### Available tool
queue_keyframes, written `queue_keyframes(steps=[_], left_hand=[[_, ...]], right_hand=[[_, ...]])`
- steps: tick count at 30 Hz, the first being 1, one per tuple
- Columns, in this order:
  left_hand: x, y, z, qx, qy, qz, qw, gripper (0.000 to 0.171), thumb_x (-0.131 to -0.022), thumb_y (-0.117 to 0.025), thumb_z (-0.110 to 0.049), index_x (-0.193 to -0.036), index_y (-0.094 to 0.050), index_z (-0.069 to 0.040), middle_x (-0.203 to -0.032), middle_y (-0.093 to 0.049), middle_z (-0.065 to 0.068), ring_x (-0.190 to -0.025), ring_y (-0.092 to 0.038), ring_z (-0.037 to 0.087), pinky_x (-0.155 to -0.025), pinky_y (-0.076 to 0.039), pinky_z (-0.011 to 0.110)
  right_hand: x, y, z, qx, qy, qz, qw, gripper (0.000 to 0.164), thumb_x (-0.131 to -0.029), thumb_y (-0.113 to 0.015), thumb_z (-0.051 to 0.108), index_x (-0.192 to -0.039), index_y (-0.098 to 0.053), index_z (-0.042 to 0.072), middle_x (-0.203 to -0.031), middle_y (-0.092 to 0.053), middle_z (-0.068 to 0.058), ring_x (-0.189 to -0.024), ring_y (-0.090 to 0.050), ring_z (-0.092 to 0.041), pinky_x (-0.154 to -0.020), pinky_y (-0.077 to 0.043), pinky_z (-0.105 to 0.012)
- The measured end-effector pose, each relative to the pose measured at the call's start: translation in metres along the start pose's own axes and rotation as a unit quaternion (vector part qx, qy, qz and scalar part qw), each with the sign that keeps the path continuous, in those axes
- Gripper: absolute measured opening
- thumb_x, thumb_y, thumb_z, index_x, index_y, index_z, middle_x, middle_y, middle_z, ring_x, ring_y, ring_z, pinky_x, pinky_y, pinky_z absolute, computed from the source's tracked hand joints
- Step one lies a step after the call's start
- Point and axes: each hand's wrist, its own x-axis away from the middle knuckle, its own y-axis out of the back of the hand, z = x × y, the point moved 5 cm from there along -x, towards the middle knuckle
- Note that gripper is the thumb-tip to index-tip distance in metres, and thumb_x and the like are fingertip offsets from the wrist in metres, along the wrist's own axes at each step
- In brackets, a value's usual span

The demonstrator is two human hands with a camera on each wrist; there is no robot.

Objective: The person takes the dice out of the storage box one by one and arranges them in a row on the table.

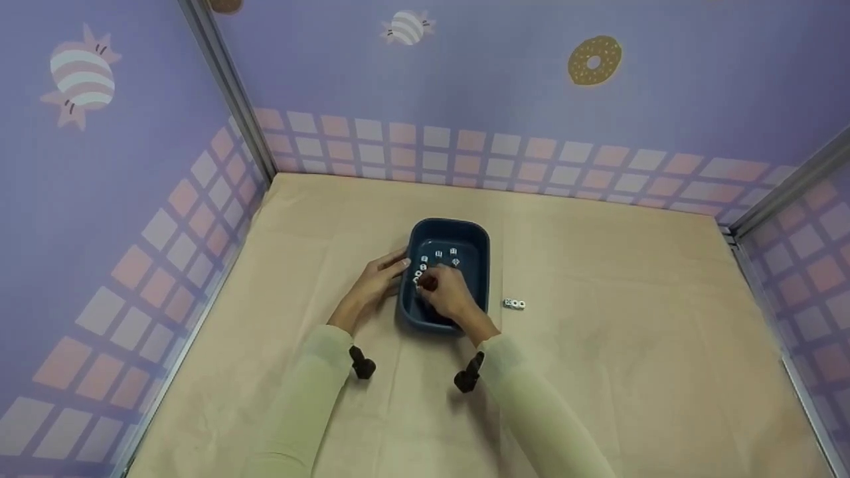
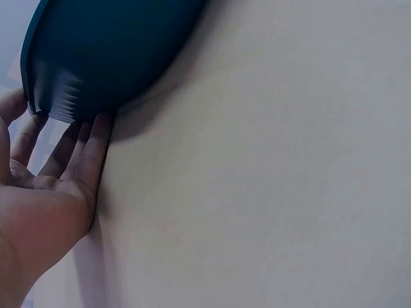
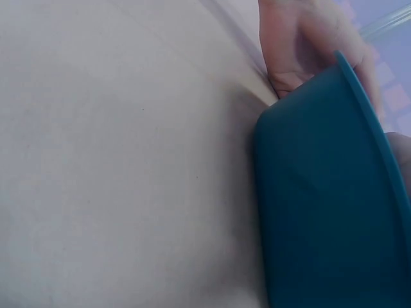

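A dark blue rectangular tub [image 1: 489,265] stands on the table with several small white dice [image 1: 438,254] on its floor. My left hand [image 1: 377,282] holds the tub's left side, thumb at the rim and fingers along the outer wall. In the left wrist view, the left fingers [image 2: 93,151] lie against the outside of the wall. Inside the tub, my right hand [image 1: 448,291] has its thumb and forefinger curled around white dice [image 1: 417,279] near the left wall. The palm hides part of the tub floor. The tub wall [image 3: 321,192] blocks these fingers in the right wrist view.
Right of the tub, a short row of white dice [image 1: 514,304] lies on the beige tablecloth [image 1: 631,318]. Patterned purple walls [image 1: 491,79] enclose the table at the back and sides. A black wrist mount [image 1: 469,373] juts from the right sleeve, another [image 1: 362,364] from the left.
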Motion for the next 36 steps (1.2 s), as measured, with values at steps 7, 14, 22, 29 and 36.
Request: queue_keyframes(steps=[7, 14, 22, 29, 36], left_hand=[[0.001, -0.001, -0.001, -0.002, -0.003, 0.001, 1.0, 0.055, -0.106, -0.067, -0.034, -0.158, -0.053, -0.021, -0.156, -0.055, 0.007, -0.132, -0.063, 0.025, -0.105, -0.055, 0.04], [0.002, -0.001, -0.002, 0.01, -0.009, 0.005, 0.9999, 0.054, -0.106, -0.067, -0.034, -0.158, -0.053, -0.024, -0.156, -0.055, 0.007, -0.135, -0.06, 0.026, -0.109, -0.053, 0.041], [0.001, -0.001, -0.001, -0.002, -0.007, 0.005, 1.0, 0.055, -0.107, -0.067, -0.034, -0.159, -0.052, -0.022, -0.156, -0.055, 0.007, -0.135, -0.061, 0.026, -0.109, -0.053, 0.041], [0.001, 0.001, -0.002, 0.009, -0.006, 0.0, 0.9999, 0.055, -0.105, -0.069, -0.035, -0.157, -0.055, -0.023, -0.152, -0.058, 0.007, -0.133, -0.062, 0.026, -0.108, -0.053, 0.041], [0.002, 0.0, -0.001, 0.011, -0.009, 0.004, 0.9999, 0.056, -0.105, -0.069, -0.035, -0.158, -0.054, -0.022, -0.153, -0.057, 0.009, -0.134, -0.062, 0.028, -0.108, -0.054, 0.043]], right_hand=[[-0.002, -0.002, -0.003, 0.007, -0.01, 0.013, 1.0, 0.011, -0.096, -0.076, 0.001, -0.106, -0.076, 0.003, -0.101, -0.07, -0.007, -0.091, -0.066, -0.018, -0.082, -0.059, -0.035], [-0.003, -0.003, 0.001, 0.045, 0.001, 0.023, 0.999, 0.007, -0.097, -0.076, 0.003, -0.104, -0.076, 0.003, -0.098, -0.071, -0.007, -0.089, -0.066, -0.019, -0.081, -0.059, -0.038], [-0.002, -0.004, 0.007, 0.081, 0.025, 0.035, 0.996, 0.008, -0.097, -0.075, 0.004, -0.105, -0.075, 0.003, -0.098, -0.069, -0.006, -0.09, -0.064, -0.019, -0.081, -0.058, -0.037], [0.008, 0.022, 0.025, 0.036, 0.075, 0.037, 0.996, 0.01, -0.095, -0.076, 0.004, -0.105, -0.073, 0.003, -0.097, -0.071, -0.004, -0.086, -0.065, -0.016, -0.077, -0.058, -0.033], [0.034, 0.081, 0.022, 0.015, 0.134, 0.001, 0.991, 0.009, -0.094, -0.078, 0.005, -0.102, -0.073, 0.006, -0.096, -0.071, -0.003, -0.084, -0.065, -0.015, -0.075, -0.058, -0.032]])
